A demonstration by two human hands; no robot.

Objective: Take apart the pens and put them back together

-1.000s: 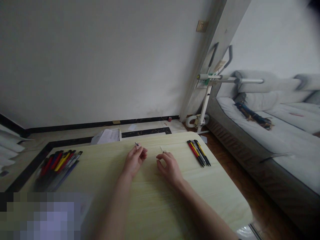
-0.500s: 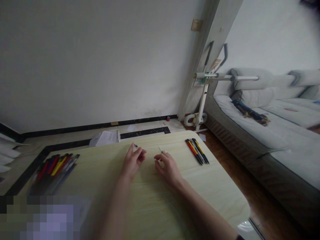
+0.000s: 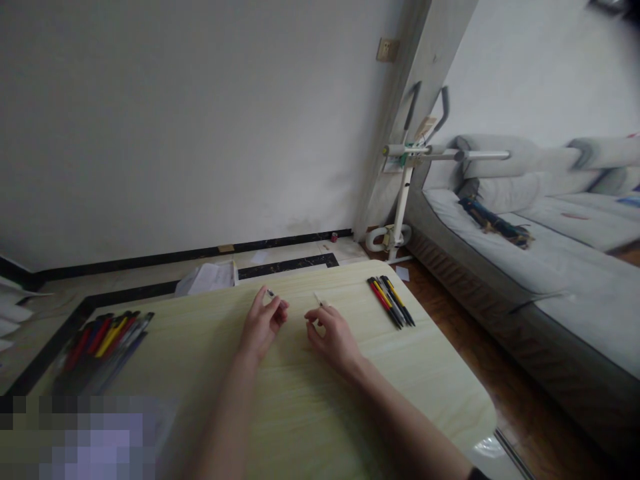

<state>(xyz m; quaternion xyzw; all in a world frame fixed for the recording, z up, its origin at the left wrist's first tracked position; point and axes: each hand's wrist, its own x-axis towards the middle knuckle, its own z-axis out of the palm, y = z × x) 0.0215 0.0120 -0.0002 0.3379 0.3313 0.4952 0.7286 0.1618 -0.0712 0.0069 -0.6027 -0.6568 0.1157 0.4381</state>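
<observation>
My left hand (image 3: pixel 262 324) rests on the pale wooden table (image 3: pixel 310 400) with its fingers pinched on a small dark pen part (image 3: pixel 271 293) that pokes out above the fingertips. My right hand (image 3: pixel 332 334) lies a little to the right, fingers curled round a thin pale pen part (image 3: pixel 320 301) that sticks up and to the left. The two hands are a short gap apart. A pile of several red, yellow, blue and black pens (image 3: pixel 107 337) lies at the table's left. A small row of several pens (image 3: pixel 391 301) lies at the far right of the table.
Behind the table are a white wall, a black-bordered floor and some papers (image 3: pixel 210 277) on it. A white exercise machine (image 3: pixel 405 193) stands by the wall corner. A grey sofa (image 3: pixel 540 253) fills the right side. The lower left of the picture is blurred out.
The view has shifted slightly right and up, so everything sits a little further left. Both hands keep their grips and stay at the same spot on the table.
</observation>
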